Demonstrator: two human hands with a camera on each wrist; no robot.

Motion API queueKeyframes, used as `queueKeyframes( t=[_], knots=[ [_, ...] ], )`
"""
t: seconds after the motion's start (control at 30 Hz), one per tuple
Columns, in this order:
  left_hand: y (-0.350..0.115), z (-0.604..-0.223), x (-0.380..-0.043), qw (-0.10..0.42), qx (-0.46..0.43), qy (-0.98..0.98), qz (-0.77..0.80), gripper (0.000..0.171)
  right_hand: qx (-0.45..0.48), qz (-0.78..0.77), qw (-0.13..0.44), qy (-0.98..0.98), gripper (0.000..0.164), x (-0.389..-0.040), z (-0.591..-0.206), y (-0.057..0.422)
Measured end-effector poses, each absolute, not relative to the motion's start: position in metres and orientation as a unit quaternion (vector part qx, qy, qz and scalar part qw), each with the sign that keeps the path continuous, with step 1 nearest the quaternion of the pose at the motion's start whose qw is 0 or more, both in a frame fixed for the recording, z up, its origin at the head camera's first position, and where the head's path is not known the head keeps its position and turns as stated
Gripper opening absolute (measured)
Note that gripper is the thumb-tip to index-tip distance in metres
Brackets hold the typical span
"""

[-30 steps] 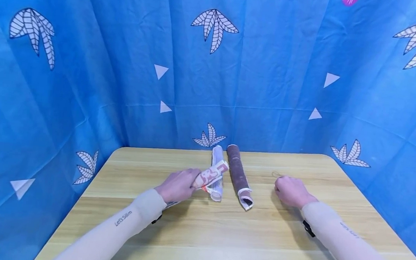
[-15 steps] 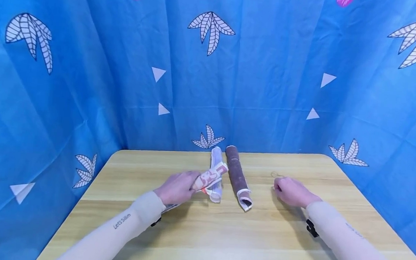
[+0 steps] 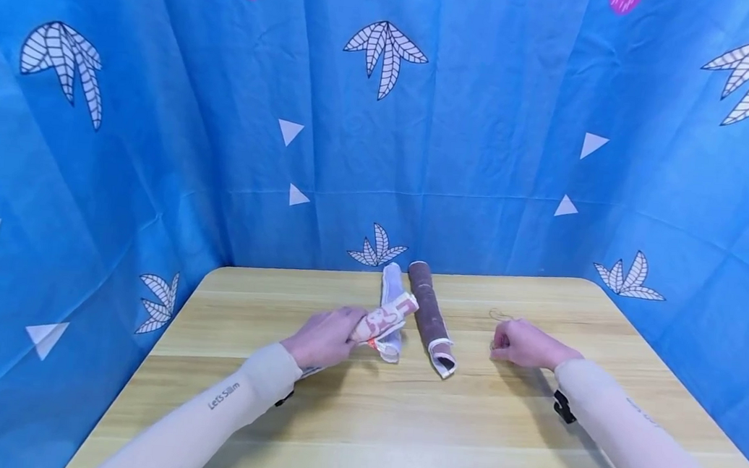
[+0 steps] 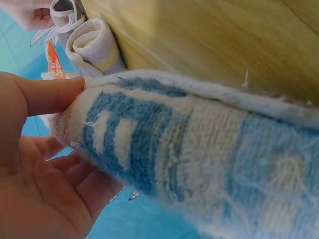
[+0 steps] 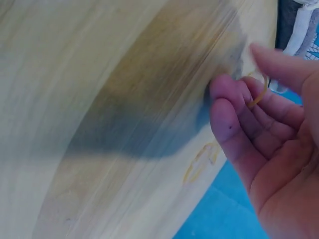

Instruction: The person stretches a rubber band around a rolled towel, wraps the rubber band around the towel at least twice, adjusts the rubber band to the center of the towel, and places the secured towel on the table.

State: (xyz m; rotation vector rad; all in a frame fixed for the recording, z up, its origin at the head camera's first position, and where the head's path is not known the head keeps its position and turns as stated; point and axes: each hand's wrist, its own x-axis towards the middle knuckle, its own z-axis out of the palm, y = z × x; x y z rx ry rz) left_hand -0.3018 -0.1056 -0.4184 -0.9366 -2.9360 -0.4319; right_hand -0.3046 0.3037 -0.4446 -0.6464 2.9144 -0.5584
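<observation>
My left hand [image 3: 327, 337] grips a rolled towel [image 3: 381, 323] with a pink-and-white end and, in the left wrist view, a blue-and-cream patterned body. A red-orange tag [image 4: 54, 60] sticks out near the thumb. The roll's far end overlaps a pale lavender rolled towel [image 3: 392, 282] on the table. Beside that one lies a brown rolled towel [image 3: 427, 304] with white edging. To the right, close over the table, my right hand [image 3: 526, 344] has curled fingers holding a thin yellow rubber band [image 5: 259, 99]; its thumb is raised apart from them.
More thin yellow rubber bands [image 5: 199, 162] lie on the wooden table [image 3: 401, 417], just past the right hand. A blue patterned curtain [image 3: 473, 125] closes off the table's back and both sides.
The right hand's fingers and thumb have shifted and parted a little, staying at the same spot. The left hand and its towel have barely moved.
</observation>
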Motion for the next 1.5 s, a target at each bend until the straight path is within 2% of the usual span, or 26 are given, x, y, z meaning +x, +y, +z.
queueKeyframes(
  t=[0.13, 0.3, 0.43, 0.8, 1.03, 1.27, 1.5],
  knots=[
    [-0.104, -0.419, -0.299, 0.016, -0.311, -0.941, -0.130, 0.043, -0.227, -0.172, 0.045, 0.958, 0.020, -0.304, -0.443, 0.304],
    [-0.103, -0.421, -0.296, 0.007, -0.320, -0.939, -0.128, 0.040, -0.192, -0.185, 0.053, 0.962, 0.029, -0.303, -0.440, 0.303],
    [-0.102, -0.421, -0.295, 0.001, -0.327, -0.937, -0.126, 0.044, -0.192, -0.213, 0.063, 0.956, 0.028, -0.301, -0.435, 0.300],
    [-0.100, -0.421, -0.293, 0.020, -0.348, -0.931, -0.106, 0.049, -0.227, -0.406, 0.164, 0.870, 0.026, -0.291, -0.426, 0.283],
    [-0.100, -0.421, -0.291, 0.018, -0.340, -0.935, -0.102, 0.053, -0.221, -0.478, 0.208, 0.824, 0.038, -0.285, -0.421, 0.275],
    [-0.101, -0.422, -0.289, 0.008, -0.352, -0.929, -0.112, 0.054, -0.223, -0.489, 0.188, 0.822, 0.039, -0.280, -0.424, 0.262],
    [-0.100, -0.420, -0.285, 0.013, -0.363, -0.926, -0.107, 0.058, -0.224, -0.493, 0.142, 0.829, 0.054, -0.276, -0.426, 0.245]
  ],
)
